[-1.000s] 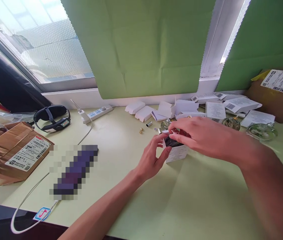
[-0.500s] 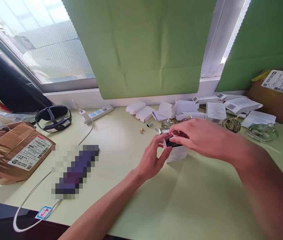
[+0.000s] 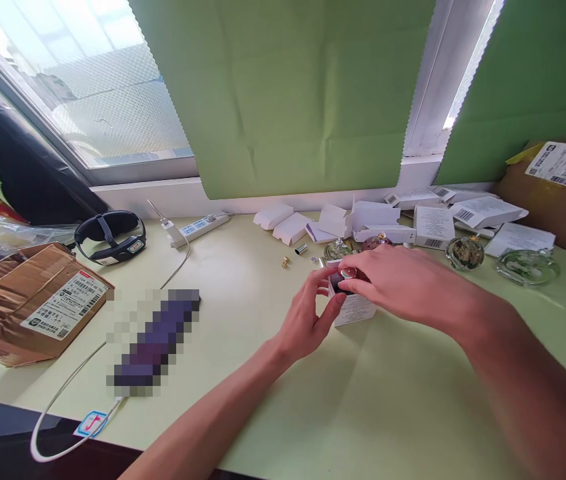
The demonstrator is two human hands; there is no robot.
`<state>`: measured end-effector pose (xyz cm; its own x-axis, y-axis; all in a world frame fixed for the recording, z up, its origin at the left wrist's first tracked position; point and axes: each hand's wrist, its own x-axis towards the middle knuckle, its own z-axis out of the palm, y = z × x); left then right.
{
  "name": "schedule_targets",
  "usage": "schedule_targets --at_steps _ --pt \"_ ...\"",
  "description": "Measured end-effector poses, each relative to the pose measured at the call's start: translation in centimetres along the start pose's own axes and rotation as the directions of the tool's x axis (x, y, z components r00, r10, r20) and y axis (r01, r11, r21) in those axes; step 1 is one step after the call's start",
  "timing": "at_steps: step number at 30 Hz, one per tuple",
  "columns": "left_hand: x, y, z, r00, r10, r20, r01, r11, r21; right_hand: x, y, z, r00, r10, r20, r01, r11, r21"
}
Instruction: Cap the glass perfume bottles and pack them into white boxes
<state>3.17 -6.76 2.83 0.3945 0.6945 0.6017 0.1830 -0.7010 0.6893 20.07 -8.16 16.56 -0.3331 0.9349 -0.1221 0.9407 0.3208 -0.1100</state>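
The right hand (image 3: 403,283) reaches over a small white box (image 3: 355,308) standing on the pale green table (image 3: 363,400), its thumb and fingertips pinched closed on a small round silvery cap (image 3: 348,273) at the box's open top, with a dark thing just under the pinch that is too hidden to name. The left hand (image 3: 307,320) cups the near side of the box, thumb against the front face and fingers curled up to the top edge, so it is closed loosely on the box and steadies it. The main risk, as I judge it, is the box tipping: it is light and narrow, and a sideways push from the pinch could roll it away from the steadying hand. Just beyond the pinch stand small glass bottles (image 3: 337,249) and loose metal caps (image 3: 301,249), close enough that a slipping knuckle could knock them over. A weak fingertip hold on the smooth cap could also let it drop and roll toward the heap of white boxes (image 3: 373,217) behind the grip.
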Motion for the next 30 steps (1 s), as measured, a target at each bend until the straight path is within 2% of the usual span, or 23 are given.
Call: schedule_targets --at_steps 8,11,15,19,22,30 --pt "-0.1 -0.1 0.1 1.000 -0.027 -0.013 0.027 1.000 0.015 0.3 0.3 0.4 0.999 -0.043 0.006 0.043 0.997 0.069" --pt "-0.1 -0.2 0.1 1.000 -0.011 -0.011 0.011 1.000 0.015 0.2 1.2 0.2 0.989 -0.142 0.033 0.133 0.972 0.192" --pt "-0.1 -0.4 0.0 0.999 0.053 -0.002 -0.052 0.999 0.014 -0.1 3.7 -0.4 0.954 -0.290 0.074 0.249 0.906 0.342" --pt "-0.3 -0.7 -0.1 0.998 0.062 0.015 -0.063 0.995 0.080 -0.2 6.7 -0.5 0.975 -0.212 0.061 0.177 0.918 0.354" --pt "-0.4 -0.9 -0.1 0.999 0.049 0.024 -0.051 0.993 0.107 0.0 8.0 0.1 0.987 -0.137 0.082 0.099 0.925 0.366" --pt "-0.4 -1.3 0.1 0.998 0.057 0.039 -0.060 0.993 0.105 0.7 6.7 1.0 0.985 -0.026 0.171 -0.032 0.946 0.323"
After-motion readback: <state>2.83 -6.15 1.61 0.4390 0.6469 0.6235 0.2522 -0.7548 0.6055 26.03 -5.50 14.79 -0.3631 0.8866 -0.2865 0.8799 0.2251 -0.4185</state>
